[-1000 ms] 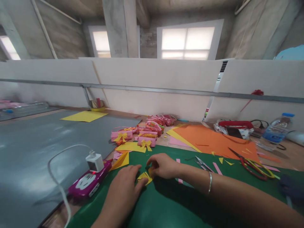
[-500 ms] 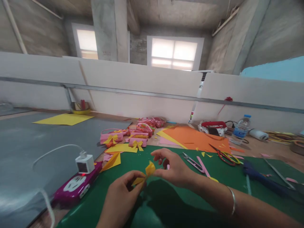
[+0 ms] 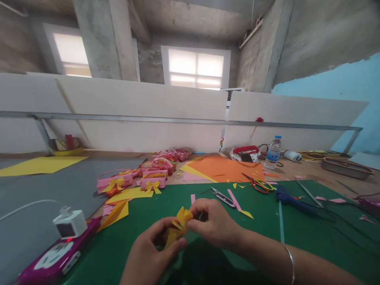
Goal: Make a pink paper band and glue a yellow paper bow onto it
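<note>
A small folded yellow paper bow [image 3: 181,217] is held up over the green mat [image 3: 142,229], close in front of me. My left hand [image 3: 151,247] is closed round its lower part between thumb and fingers. At the bow's upper right edge, my right hand [image 3: 215,223] pinches the paper with thumb and forefinger. Part of the bow is hidden by the left fingers. Beyond the right hand lie thread snips [image 3: 223,198] and a pink paper strip [image 3: 234,200]. Pink paper rolls [image 3: 152,183] with yellow bows sit behind the mat's left part.
To the left, a white charger plug [image 3: 70,223] stands in a purple power strip [image 3: 50,257]. Orange paper sheets [image 3: 222,168], red-and-yellow scissors [image 3: 259,185] and a water bottle [image 3: 273,152] are at the back. A blue glue gun [image 3: 297,202] lies at right.
My right hand has closed from spread fingers into a pinch on the bow. The bow has turned, showing more folds. The camera view has swung to the right.
</note>
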`<state>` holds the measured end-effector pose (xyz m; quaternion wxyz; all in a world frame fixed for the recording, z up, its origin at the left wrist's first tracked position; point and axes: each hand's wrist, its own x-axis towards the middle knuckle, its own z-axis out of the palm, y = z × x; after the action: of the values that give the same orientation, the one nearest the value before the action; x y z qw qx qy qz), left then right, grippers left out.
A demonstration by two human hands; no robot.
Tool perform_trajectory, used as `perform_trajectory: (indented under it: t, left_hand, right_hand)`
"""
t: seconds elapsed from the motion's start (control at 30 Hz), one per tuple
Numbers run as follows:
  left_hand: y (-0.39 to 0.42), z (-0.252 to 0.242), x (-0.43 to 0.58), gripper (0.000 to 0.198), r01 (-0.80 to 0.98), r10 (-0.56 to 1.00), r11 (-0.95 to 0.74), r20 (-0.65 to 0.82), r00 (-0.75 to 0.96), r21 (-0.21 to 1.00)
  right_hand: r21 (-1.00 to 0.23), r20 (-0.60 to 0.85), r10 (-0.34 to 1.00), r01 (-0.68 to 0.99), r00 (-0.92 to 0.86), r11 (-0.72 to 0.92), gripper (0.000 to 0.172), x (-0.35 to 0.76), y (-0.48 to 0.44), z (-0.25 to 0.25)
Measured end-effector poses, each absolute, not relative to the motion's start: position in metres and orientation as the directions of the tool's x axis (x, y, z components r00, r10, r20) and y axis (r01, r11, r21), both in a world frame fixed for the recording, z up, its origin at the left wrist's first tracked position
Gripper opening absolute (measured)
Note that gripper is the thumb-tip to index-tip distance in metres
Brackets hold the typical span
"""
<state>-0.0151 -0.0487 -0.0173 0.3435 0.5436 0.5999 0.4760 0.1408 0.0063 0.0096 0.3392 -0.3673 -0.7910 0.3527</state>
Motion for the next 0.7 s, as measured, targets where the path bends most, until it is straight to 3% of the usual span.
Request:
perform_trajectory:
  t: [0.27, 0.4, 0.5, 0.6, 0.7]
  left_hand:
    - [-0.047, -0.012, -0.01, 0.023, 0.278, 0.98, -0.037, 0.089, -0.176, 0.96]
    - [-0.043, -0.005, -0.015, 0.025, 0.366, 0.985, -0.02, 0.082, -0.154, 0.931]
    - [-0.03, 0.007, -0.027, 0.025, 0.586, 0.986, -0.019, 0.114, -0.124, 0.81]
    - [-0.009, 0.018, -0.048, 0.023, 0.848, 0.99, -0.037, 0.133, -0.04, 0.529]
    - [0.014, 0.015, -0.073, 0.023, 0.875, 0.992, -0.029, 0.118, -0.032, 0.484]
  right_hand:
    - [-0.906, 0.18, 0.852, 0.254, -0.492, 0.338, 0.014, 0.15, 0.012, 0.006]
    - [-0.928, 0.163, 0.851, 0.216, -0.499, 0.304, 0.017, 0.153, 0.02, 0.005]
    - [-0.865, 0.234, 0.862, 0.309, -0.45, 0.396, 0.014, 0.168, 0.03, 0.016]
    - [-0.792, 0.342, 0.878, 0.401, -0.334, 0.461, 0.013, 0.207, 0.048, 0.035]
    - [-0.751, 0.456, 0.884, 0.488, -0.104, 0.445, 0.013, 0.265, 0.075, 0.045]
